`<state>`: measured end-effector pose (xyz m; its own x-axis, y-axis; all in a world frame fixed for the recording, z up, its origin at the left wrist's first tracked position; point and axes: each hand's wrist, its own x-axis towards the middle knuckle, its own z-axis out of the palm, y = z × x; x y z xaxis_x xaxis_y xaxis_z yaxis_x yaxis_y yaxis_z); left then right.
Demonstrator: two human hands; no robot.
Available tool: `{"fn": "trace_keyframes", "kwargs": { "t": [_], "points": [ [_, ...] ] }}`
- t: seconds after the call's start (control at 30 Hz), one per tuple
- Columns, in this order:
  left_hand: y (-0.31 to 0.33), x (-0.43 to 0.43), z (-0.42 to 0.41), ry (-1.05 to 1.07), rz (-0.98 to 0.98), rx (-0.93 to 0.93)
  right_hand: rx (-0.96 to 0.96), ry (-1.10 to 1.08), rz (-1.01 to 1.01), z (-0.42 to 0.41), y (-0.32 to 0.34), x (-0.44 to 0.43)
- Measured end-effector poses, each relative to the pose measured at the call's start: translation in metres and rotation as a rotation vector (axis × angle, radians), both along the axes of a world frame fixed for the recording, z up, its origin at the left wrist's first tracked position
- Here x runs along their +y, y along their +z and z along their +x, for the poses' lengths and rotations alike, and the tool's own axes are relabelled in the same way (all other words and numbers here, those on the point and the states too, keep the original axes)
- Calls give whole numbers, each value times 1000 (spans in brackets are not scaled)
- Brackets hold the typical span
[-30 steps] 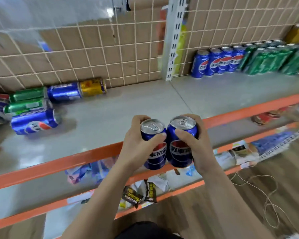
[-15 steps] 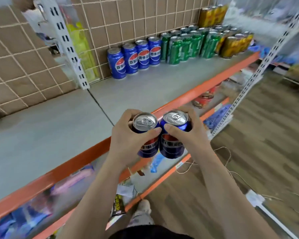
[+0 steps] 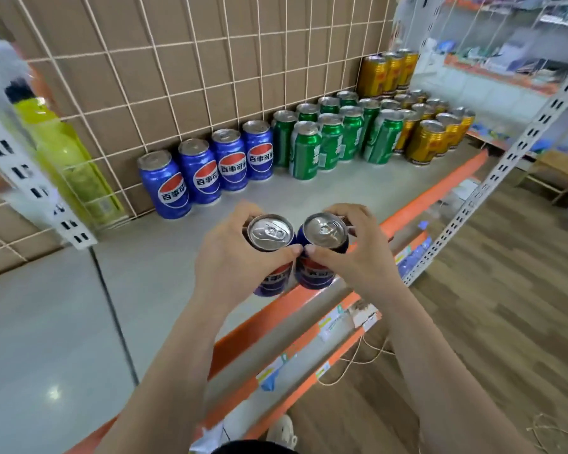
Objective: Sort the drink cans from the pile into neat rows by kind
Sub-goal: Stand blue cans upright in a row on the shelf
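Clasping a blue can [image 3: 271, 232] each, the left grip [image 3: 240, 260] and right grip [image 3: 351, 257] could knock the blue row [image 3: 207, 172] at the shelf's [image 3: 328, 191] back edge while setting both down.

Six blue cans [image 3: 204, 172]: four in a far row, two held near. Roughly nine green cans [image 3: 309, 149]. Three tall gold cans [image 3: 374, 73] far right; short gold cans [image 3: 427, 142] overlap, count unclear.

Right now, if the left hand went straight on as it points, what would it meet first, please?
The left hand, holding a blue can, would cross shelf and probably meet the rightmost standing blue can, beside the green cans; depth is unclear.
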<state>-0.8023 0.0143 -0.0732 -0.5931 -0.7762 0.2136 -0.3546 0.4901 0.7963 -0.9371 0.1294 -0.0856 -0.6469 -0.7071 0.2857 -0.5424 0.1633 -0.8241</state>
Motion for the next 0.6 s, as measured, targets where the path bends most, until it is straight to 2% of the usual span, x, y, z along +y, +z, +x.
{"fn": "trace_keyframes", "kwargs": {
  "t": [0.17,0.33,0.6],
  "points": [
    [1,-31,-36,40,-18,-68,60,-5,59,-50,3,-26],
    [2,-54,-63,162,-36,-194,70,108,98,-91,3,-61],
    [9,-75,-104,496,-27,-308,362,364,299,-150,14,-128]
  ]
}}
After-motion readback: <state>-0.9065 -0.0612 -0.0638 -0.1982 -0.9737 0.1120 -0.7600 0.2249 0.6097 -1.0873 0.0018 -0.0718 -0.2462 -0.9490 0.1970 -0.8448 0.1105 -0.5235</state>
